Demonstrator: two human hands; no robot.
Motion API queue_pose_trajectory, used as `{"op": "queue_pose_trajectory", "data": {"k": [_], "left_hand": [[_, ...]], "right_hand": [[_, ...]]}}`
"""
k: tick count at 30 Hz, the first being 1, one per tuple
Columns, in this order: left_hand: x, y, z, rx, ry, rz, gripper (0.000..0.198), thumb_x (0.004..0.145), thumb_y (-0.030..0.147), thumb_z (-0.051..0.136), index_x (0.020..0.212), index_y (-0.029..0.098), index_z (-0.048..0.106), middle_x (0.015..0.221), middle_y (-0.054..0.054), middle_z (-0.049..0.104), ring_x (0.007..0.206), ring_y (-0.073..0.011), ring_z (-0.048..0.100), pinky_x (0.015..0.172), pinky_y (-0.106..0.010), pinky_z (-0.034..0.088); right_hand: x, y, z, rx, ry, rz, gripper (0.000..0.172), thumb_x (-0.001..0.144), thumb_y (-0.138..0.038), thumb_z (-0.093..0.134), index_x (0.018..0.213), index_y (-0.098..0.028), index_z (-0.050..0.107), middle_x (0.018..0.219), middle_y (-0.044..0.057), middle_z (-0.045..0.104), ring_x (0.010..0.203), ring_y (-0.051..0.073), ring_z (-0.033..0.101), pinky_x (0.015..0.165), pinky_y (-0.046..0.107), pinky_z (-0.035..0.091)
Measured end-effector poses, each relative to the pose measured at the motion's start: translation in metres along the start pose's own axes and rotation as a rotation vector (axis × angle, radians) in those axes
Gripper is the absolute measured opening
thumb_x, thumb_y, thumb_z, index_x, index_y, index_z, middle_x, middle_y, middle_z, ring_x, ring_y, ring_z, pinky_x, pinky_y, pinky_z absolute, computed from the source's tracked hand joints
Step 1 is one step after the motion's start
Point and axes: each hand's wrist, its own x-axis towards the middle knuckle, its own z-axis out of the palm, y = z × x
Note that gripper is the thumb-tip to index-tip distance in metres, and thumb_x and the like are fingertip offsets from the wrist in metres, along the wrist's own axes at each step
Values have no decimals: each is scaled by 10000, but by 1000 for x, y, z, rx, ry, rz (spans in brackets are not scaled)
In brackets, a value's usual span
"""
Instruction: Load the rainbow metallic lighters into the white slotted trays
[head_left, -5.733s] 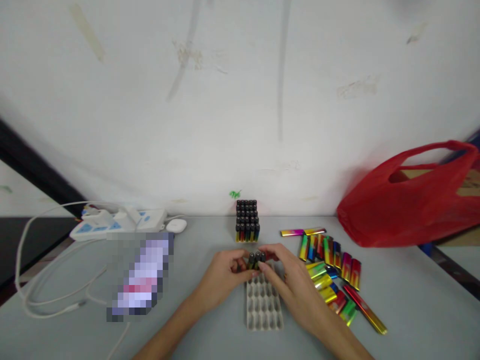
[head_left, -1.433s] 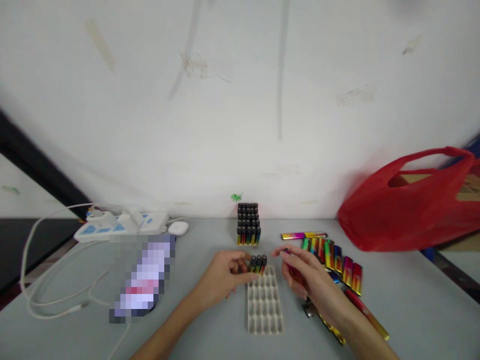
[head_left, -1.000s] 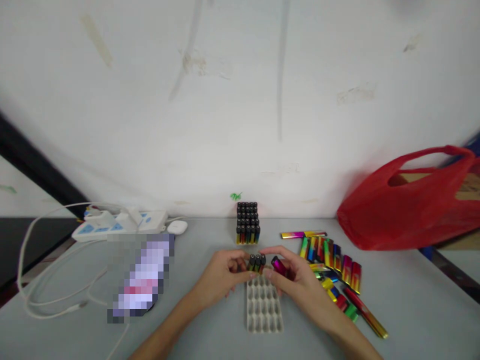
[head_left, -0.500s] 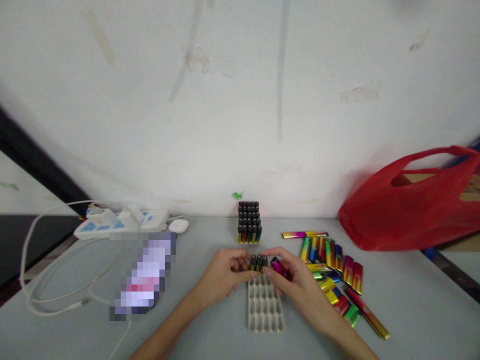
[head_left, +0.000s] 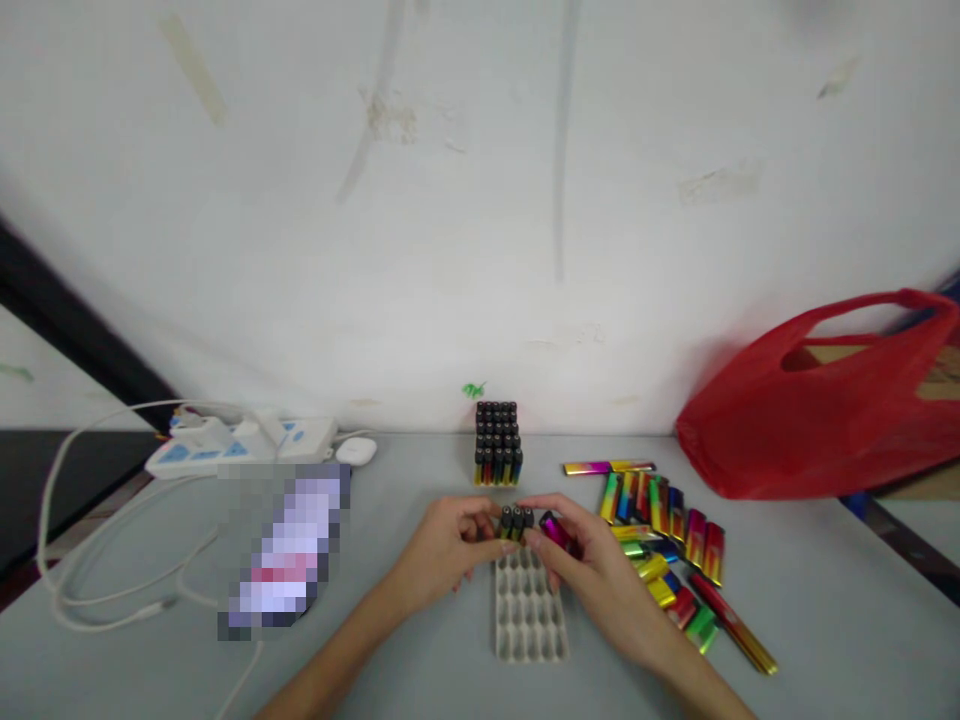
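Three black-topped pieces that look like lighters (head_left: 517, 520) stand side by side at the far end of a pale tray (head_left: 531, 640) with rows of small pockets. My left hand (head_left: 463, 535) closes on the row from the left, its thumb along the near side. From the right, the thumb and fingertips of my right hand (head_left: 581, 550) press on the same row. A shiny purple lighter (head_left: 553, 530) with a dark end is tucked in my right hand, tilted. Its lower part is hidden by the fingers.
Behind my hands, a block of upright black-topped lighters (head_left: 497, 445) stands by the wall. A loose pile of colourful metallic lighters (head_left: 667, 540) lies on the right. A red bag (head_left: 810, 430) stands beyond. On the left are a power strip (head_left: 240, 445), cables and a blurred phone (head_left: 292, 545).
Hardly anything differs. The view has shifted slightly; both hands keep their grip on the row, and the purple lighter stays in my right hand.
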Motion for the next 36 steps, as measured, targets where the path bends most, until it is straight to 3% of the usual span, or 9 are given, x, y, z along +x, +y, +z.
{"op": "queue_pose_trajectory", "data": {"k": [8, 36], "left_hand": [[1, -2, 0, -3, -1, 14, 374, 836, 500, 851, 897, 161, 705, 643, 64, 565, 439, -93, 475, 359, -197, 388], [0, 3, -1, -8, -3, -26, 388, 796, 520, 841, 844, 177, 666, 586, 73, 577, 398, -102, 475, 351, -219, 388]], "right_hand": [[-1, 1, 0, -4, 8, 24, 402, 1029, -519, 721, 1324, -246, 741, 647, -49, 561, 631, 200, 533, 617, 315, 362], [-2, 2, -4, -31, -16, 24, 420, 1056, -499, 683, 1365, -215, 684, 679, -55, 577, 668, 195, 542, 637, 317, 347]]}}
